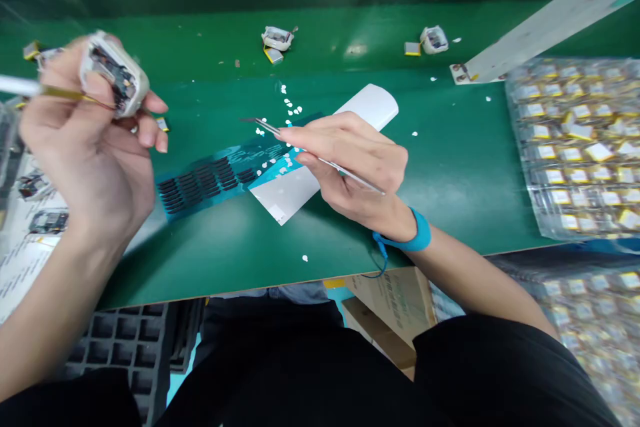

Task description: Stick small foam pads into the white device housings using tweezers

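A white, rounded-square, open plastic housing (pixel 118 72) sits in the left hand (pixel 107 160), pinched between thumb and fingers. Well apart, the right hand (pixel 357 160) pinches slim, silver metal tweezers (pixel 353 177), tips over the green, smooth bench (pixel 210 257) near small white dots (pixel 290 112).

A black top (pixel 300 373) has short sleeves (pixel 480 357). A blue band (pixel 423 231) rings the right wrist (pixel 397 221), its thin blue cord (pixel 383 252) curling at the counter's near edge (pixel 240 284).
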`<action>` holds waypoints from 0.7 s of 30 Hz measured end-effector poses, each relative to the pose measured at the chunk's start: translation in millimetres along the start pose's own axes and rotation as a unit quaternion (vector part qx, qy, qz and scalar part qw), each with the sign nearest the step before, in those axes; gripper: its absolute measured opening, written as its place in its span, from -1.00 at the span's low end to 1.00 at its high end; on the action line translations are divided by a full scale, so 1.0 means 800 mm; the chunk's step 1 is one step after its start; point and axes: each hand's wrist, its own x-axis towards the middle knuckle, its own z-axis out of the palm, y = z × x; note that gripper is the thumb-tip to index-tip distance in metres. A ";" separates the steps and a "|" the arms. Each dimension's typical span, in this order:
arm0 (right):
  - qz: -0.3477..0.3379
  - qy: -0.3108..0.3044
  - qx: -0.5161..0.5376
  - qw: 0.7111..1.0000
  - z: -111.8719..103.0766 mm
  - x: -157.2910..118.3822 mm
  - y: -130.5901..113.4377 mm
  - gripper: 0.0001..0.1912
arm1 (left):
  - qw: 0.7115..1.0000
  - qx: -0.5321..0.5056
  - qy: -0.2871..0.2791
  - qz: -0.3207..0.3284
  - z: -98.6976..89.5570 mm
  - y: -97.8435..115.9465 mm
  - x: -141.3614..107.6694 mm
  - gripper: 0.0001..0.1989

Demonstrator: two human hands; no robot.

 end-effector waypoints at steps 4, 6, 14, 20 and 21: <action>-0.003 0.009 -0.027 1.000 0.001 0.001 -0.005 -0.57 | 0.987 -0.040 -0.015 -0.153 -0.004 -0.015 0.005 -0.87; 0.000 0.004 -0.035 0.999 0.001 -0.001 -0.006 -0.58 | 0.981 -0.047 -0.026 -0.189 -0.003 -0.021 0.003 -0.84; -0.028 -0.040 -0.060 0.997 -0.005 -0.002 -0.011 -0.56 | 0.970 -0.058 -0.108 -0.209 0.006 -0.032 -0.017 -0.78; -0.037 -0.053 -0.055 0.996 0.005 -0.010 -0.009 -0.54 | 0.983 -0.068 -0.027 -0.170 0.015 -0.035 -0.036 -0.73; -0.040 -0.051 -0.052 0.997 0.007 -0.012 -0.009 -0.53 | 0.984 -0.060 -0.031 -0.165 0.015 -0.034 -0.038 -0.74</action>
